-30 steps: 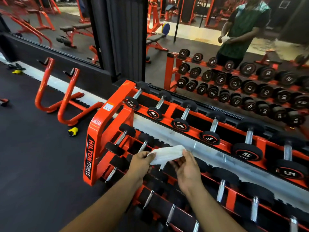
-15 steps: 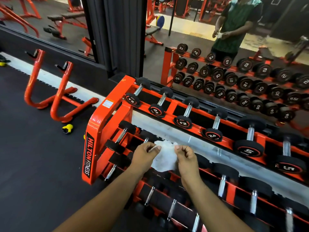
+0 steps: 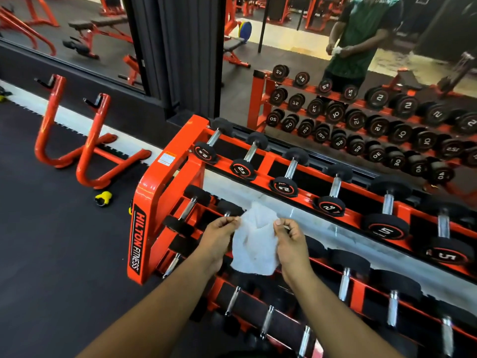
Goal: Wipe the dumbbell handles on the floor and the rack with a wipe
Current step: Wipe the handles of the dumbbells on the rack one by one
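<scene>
Left hand (image 3: 219, 235) and right hand (image 3: 291, 240) pinching a white wipe (image 3: 255, 244) spread above an orange dumbbell rack (image 3: 165, 187).

Rack (image 3: 144, 202) sits against mirror (image 3: 309, 73), dumbbells (image 3: 281, 186) across its tiers. Wipe (image 3: 254, 244) hangs in front of rack between left hand (image 3: 219, 236) and right hand (image 3: 291, 241). Floor stand (image 3: 85, 151) left of rack.

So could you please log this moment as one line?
both hands pinch wipe | left hand | right hand | above rack
</scene>
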`<state>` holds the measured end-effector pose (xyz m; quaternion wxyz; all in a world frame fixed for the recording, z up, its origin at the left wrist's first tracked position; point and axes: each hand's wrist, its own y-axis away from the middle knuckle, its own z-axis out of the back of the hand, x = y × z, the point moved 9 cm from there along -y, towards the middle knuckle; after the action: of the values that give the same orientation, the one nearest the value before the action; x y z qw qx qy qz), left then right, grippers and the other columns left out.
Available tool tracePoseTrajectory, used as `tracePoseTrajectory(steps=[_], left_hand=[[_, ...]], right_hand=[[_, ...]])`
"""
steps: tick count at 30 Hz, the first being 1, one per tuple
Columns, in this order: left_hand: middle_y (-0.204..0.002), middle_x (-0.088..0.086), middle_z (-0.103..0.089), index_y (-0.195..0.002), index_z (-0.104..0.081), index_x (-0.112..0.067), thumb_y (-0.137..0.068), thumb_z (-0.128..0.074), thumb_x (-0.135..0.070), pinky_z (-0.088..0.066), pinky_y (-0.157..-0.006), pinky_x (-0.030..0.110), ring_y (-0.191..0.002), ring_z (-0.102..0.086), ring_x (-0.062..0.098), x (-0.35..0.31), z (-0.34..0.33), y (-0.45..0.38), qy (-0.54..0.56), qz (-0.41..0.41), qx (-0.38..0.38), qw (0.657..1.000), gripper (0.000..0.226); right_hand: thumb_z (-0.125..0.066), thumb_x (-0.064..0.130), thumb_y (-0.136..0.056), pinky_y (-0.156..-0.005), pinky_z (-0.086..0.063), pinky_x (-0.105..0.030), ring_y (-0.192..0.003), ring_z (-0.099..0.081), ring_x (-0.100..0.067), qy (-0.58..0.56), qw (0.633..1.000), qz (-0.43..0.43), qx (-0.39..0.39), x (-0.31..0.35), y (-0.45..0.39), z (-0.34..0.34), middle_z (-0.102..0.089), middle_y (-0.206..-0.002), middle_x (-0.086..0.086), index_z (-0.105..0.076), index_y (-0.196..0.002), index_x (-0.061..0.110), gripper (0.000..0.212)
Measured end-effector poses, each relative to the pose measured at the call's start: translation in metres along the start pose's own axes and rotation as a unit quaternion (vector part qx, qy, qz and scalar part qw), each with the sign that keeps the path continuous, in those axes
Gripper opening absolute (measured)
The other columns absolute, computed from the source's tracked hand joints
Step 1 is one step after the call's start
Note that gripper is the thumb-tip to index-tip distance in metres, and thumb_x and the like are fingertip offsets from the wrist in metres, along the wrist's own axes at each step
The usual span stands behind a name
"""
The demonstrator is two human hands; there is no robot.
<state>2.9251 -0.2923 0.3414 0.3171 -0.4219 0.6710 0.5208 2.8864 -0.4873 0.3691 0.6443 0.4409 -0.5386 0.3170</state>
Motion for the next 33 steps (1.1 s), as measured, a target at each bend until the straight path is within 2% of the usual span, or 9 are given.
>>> tracePoseTrajectory(steps=[3,6,10,17,20,23,27,30,33], left_hand=[[-0.103,0.007,-0.075,-0.097,-0.069,-0.014,-0.102,-0.062,-0.034,-0.056,-0.079,0.041,-0.094,-0.069,0.025,0.011,0.009,-0.004,0.058,0.031,-0.027,0.997,0.022],[-0.115,0.005,-0.076,-0.118,-0.070,-0.016,-0.100,-0.059,-0.051,-0.058,-0.094,0.051,-0.107,-0.072,0.025,0.022,-0.007,0.003,0.018,0.074,0.056,0.996,0.041],[-0.114,0.013,-0.074,-0.123,-0.066,-0.010,-0.097,-0.070,-0.019,-0.057,-0.096,0.051,-0.107,-0.071,0.031,0.011,-0.006,0.001,-0.014,0.002,0.015,1.000,0.028],[-0.115,-0.003,-0.070,-0.114,-0.068,-0.028,-0.101,-0.060,-0.012,-0.058,-0.094,0.040,-0.106,-0.068,0.018,-0.007,-0.003,0.004,-0.098,-0.079,-0.001,0.992,0.022],[-0.119,-0.012,-0.067,-0.106,-0.073,-0.033,-0.101,-0.056,-0.008,-0.053,-0.088,0.026,-0.108,-0.062,0.008,-0.012,-0.012,0.005,-0.178,-0.109,0.030,0.977,0.031],[-0.109,-0.011,-0.067,-0.106,-0.072,-0.038,-0.099,-0.054,-0.007,-0.043,-0.072,0.013,-0.085,-0.058,0.003,-0.018,-0.015,0.009,-0.244,-0.142,0.050,0.958,0.037],[-0.077,-0.023,-0.059,-0.118,-0.064,-0.043,-0.093,-0.054,-0.004,-0.040,-0.059,0.012,-0.065,-0.048,0.000,-0.025,-0.017,0.014,-0.295,-0.193,0.067,0.933,0.048],[-0.074,-0.014,-0.060,-0.131,-0.055,-0.040,-0.092,-0.060,-0.014,-0.045,-0.062,0.025,-0.064,-0.052,0.008,-0.026,-0.015,0.017,-0.269,-0.194,0.068,0.941,0.047],[-0.108,-0.003,-0.066,-0.130,-0.056,-0.029,-0.096,-0.068,-0.042,-0.051,-0.083,0.029,-0.100,-0.063,0.013,-0.019,-0.005,0.011,-0.221,-0.115,0.012,0.968,0.039]], right_hand=[[-0.062,0.024,-0.099,-0.079,-0.057,-0.038,-0.086,-0.067,-0.018,0.001,1.000,0.002,-0.019,0.000,-0.005,0.009,-0.074,-0.098,-0.008,-0.068,-0.095,0.017,0.010],[-0.063,0.022,-0.099,-0.073,-0.059,-0.032,-0.085,-0.069,-0.017,-0.001,1.000,-0.010,0.005,-0.002,-0.007,0.005,-0.075,-0.096,-0.007,-0.069,-0.097,0.014,0.010],[-0.068,0.019,-0.096,-0.080,-0.059,-0.039,-0.090,-0.069,-0.022,0.011,1.000,-0.010,0.006,-0.008,-0.012,0.006,-0.074,-0.098,-0.007,-0.068,-0.098,0.017,0.003],[-0.058,0.014,-0.099,-0.082,-0.059,-0.035,-0.094,-0.070,-0.017,0.011,0.998,-0.053,0.024,-0.018,-0.009,0.008,-0.074,-0.105,-0.001,-0.067,-0.116,0.032,0.026],[-0.056,0.023,-0.102,-0.096,-0.056,-0.041,-0.104,-0.069,-0.019,0.046,0.994,-0.088,0.052,-0.024,-0.007,0.003,-0.075,-0.109,0.004,-0.073,-0.110,0.028,0.019],[-0.059,0.037,-0.100,-0.098,-0.055,-0.049,-0.100,-0.071,-0.022,0.047,0.992,-0.105,0.052,-0.027,-0.008,0.002,-0.076,-0.103,-0.005,-0.076,-0.100,0.025,0.021],[-0.056,0.070,-0.089,-0.090,-0.057,-0.045,-0.097,-0.074,-0.023,0.081,0.980,-0.149,0.104,-0.023,-0.011,-0.003,-0.078,-0.100,-0.002,-0.075,-0.104,0.018,0.058],[-0.065,0.043,-0.095,-0.086,-0.058,-0.042,-0.092,-0.073,-0.029,0.109,0.982,-0.111,0.112,-0.009,-0.012,-0.007,-0.078,-0.094,-0.007,-0.074,-0.097,0.007,0.037],[-0.063,0.024,-0.097,-0.078,-0.057,-0.039,-0.082,-0.070,-0.025,0.125,0.984,-0.059,0.113,0.001,-0.007,-0.013,-0.076,-0.090,-0.008,-0.072,-0.093,0.009,0.018]])
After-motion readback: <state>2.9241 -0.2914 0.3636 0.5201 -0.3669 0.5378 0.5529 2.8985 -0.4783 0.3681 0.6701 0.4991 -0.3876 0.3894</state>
